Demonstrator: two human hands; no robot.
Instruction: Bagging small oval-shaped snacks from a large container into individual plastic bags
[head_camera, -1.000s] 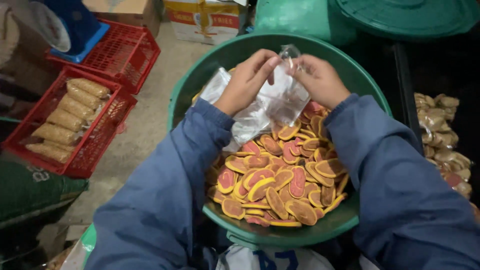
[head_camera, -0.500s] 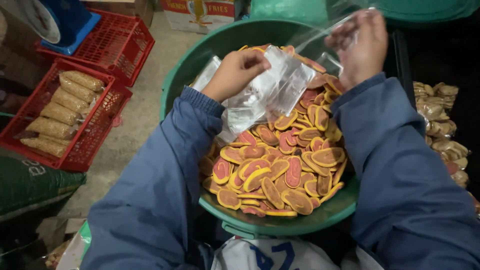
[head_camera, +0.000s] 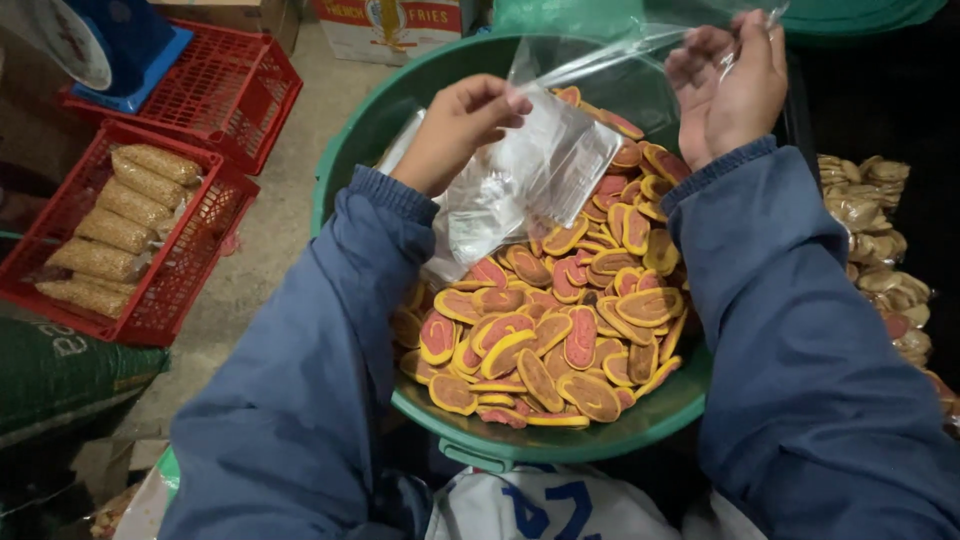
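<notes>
Holding a stack of clear plastic bags (head_camera: 535, 180), the left hand (head_camera: 455, 130) sits over the far-left part of a green tub (head_camera: 350, 150); fingers curled, thumb and fingertips pinched on the stack's upper edge. Stack hangs down from the pinch and rests against the snacks below.

Right hand (head_camera: 730, 85) raised at far right, above the tub's far rim. Fingers bent together, pinching one single clear bag (head_camera: 610, 50) by its corner; this bag stretches leftward from the hand toward the stack, taut and nearly flat. Whether it touches the stack: cannot tell.

Tub contents: flat oval crackers (head_camera: 545, 330), orange-brown rims with pink-red centres, piled mainly in the near and right half. Both forearms in blue sleeves (head_camera: 300, 370) reach in over the near rim.

Surroundings, left side on the floor: red plastic crate (head_camera: 165, 300) holding long packed bags of pale grain-like snack (head_camera: 120, 230); a second red crate (head_camera: 235, 90) farther back carries a blue weighing scale (head_camera: 120, 45). Far centre: a cardboard box (head_camera: 390, 25). Right of the tub: bagged pale brown snacks (head_camera: 880, 230), just beside its wall. Another green tub (head_camera: 870, 15) sits at far right.
</notes>
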